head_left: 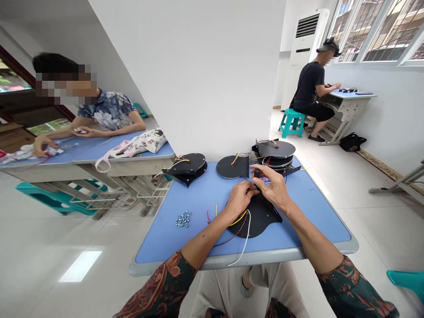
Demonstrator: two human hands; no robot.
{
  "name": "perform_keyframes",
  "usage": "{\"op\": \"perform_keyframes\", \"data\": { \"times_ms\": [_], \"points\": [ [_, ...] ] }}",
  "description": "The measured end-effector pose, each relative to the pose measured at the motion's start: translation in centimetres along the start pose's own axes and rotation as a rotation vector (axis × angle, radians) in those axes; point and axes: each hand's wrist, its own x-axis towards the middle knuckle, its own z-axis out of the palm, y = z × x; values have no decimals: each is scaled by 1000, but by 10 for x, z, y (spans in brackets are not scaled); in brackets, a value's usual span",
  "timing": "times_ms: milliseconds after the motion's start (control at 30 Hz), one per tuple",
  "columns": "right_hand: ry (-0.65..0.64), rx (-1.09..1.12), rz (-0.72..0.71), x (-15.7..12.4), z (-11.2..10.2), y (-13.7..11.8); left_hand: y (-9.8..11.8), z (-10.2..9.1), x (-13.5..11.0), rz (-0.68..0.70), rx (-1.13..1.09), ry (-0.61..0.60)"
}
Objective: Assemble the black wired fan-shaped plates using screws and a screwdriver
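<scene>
**A:** Where's the weak spot on the blue laminate desk [165,247] right now?

**B:** The matt black round plate [256,218], I'd say. It lies flat near the desk's front edge, under both hands. The left hand [236,201] holds it with curled fingers, while the right hand [273,185] pinches a small dark cylindrical part [256,173] upright above it. If that pinch slips, the part could drop or tip.

**A:** And those wires?

**B:** Red, yellow and white wires [247,240] run from the plate toward the desk's front edge, and the white one reaches over it. A forearm or sleeve catching them could tug on their ends.

**A:** What else could get knocked?

**B:** A small heap of silvery metal nuts [183,218] sits loose on the desk's left half. A jolt could scatter them onto the white tile floor [49,229]. The stacked black plates [277,150] at the desk's far edge could slide too.

**A:** Any containers to catch things?

**B:** Only a cream printed tote bag [139,143], past the desk's left side, and a black fabric bag [352,141] on the floor, well right of the desk. I can't see what either holds.
</scene>
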Motion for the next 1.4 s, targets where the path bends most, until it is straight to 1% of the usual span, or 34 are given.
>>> {"op": "perform_keyframes", "data": {
  "times_ms": [100, 200, 333, 433, 567, 700, 800, 867, 933, 967, 1067, 1167, 1233, 1300, 1333, 1400],
  "points": [
    [34, -120, -67, 0, -1, 1, 0, 1, -1, 5, 14, -5],
    [57, -155, -57, 1, -2, 4, 1, 1, -2, 63, 58, -30],
    [54, -76, 8, 1, -5, 6, 1, 2, -4, 132, 210, -47],
    [63, -24, 10, 0, -7, 6, -1, 4, -5, 157, 287, -39],
    [179, 76, 32, 1, -11, 11, -4, 5, -5, 194, 365, -39],
    [301, 218, 102, 4, -17, 18, -3, 4, -6, 187, 444, -60],
    [356, 289, 149, 8, -20, 23, 1, 1, -7, 185, 468, -82],
    [380, 316, 159, 9, -21, 26, 2, -5, -6, 177, 471, -78],
    [396, 332, 164, 10, -22, 29, 2, -17, -6, 154, 475, -59],
    [396, 330, 168, 10, -22, 31, 0, -27, -7, 137, 479, -47],
    [384, 333, 170, 10, -21, 33, -13, -67, -19, 63, 506, 1],
    [371, 330, 156, 9, -20, 31, -35, -114, -50, -15, 545, 65],
    [364, 326, 147, 9, -20, 30, -51, -139, -77, -71, 597, 108],
    [359, 329, 142, 8, -20, 30, -65, -153, -103, -78, 623, 123],
    [358, 330, 141, 8, -20, 30, -70, -156, -114, -74, 629, 130],
    [355, 325, 138, 8, -20, 31, -78, -155, -131, -56, 632, 146]
  ]
}}
